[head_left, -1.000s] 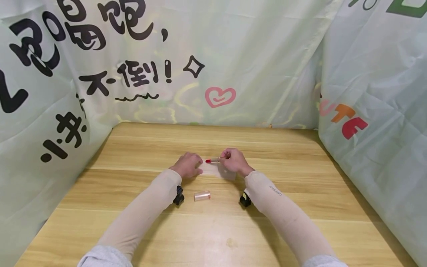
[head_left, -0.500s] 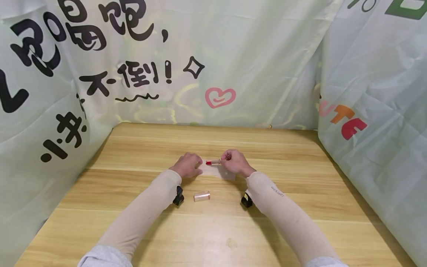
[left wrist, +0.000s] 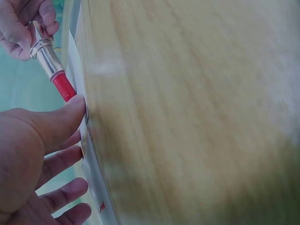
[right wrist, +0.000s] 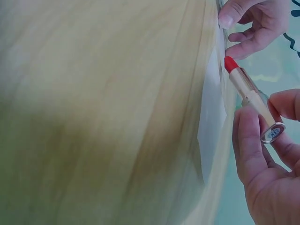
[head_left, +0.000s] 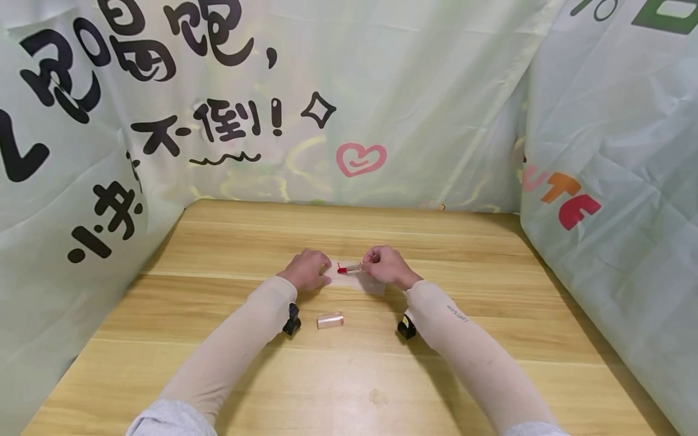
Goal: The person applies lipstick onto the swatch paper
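A red lipstick (head_left: 353, 268) in a shiny metallic tube is pinched by its base in my right hand (head_left: 388, 266). Its red tip (right wrist: 229, 64) points left and meets the white paper (head_left: 373, 286) lying on the table. A short red streak shows on the paper beside the tip in the head view. My left hand (head_left: 306, 270) rests with fingers spread on the paper's left end, its thumb (left wrist: 70, 112) close to the lipstick tip. The pinkish clear cap (head_left: 330, 320) lies on its side, nearer my body.
The wooden table (head_left: 245, 236) runs back to a pale printed cloth (head_left: 436, 109), with more cloth on the left and right sides. Black wrist cameras (head_left: 292, 320) sit under both sleeves.
My right hand has drawn the lipstick slightly toward my body, and a thin red line now trails behind its tip. My left hand and the cap stay where they were.
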Motion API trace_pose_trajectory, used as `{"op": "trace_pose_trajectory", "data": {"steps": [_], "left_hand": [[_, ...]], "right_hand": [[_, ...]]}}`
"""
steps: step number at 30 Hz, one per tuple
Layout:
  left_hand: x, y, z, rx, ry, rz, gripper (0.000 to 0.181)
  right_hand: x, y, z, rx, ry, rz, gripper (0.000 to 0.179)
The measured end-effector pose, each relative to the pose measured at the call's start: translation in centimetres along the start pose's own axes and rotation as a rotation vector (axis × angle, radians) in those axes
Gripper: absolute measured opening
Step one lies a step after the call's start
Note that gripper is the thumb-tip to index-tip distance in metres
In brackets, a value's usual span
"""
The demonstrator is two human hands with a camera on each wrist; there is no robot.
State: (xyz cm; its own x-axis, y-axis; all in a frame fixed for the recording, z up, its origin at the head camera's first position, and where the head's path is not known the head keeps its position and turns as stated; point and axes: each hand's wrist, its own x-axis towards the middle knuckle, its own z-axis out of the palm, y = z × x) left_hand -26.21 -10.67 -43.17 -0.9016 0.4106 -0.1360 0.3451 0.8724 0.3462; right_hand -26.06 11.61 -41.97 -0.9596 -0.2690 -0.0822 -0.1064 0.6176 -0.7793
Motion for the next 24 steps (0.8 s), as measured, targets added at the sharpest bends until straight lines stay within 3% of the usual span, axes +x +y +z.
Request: {"op": "trace_pose_trajectory", "data": {"steps": [24], "left_hand": [[-0.16,0.12,-0.17,0.004,-0.004,-0.002,0.039]], "right_hand": [[-0.38,-0.11,-0.33,0.055,-0.093,0.025,0.003]]}}
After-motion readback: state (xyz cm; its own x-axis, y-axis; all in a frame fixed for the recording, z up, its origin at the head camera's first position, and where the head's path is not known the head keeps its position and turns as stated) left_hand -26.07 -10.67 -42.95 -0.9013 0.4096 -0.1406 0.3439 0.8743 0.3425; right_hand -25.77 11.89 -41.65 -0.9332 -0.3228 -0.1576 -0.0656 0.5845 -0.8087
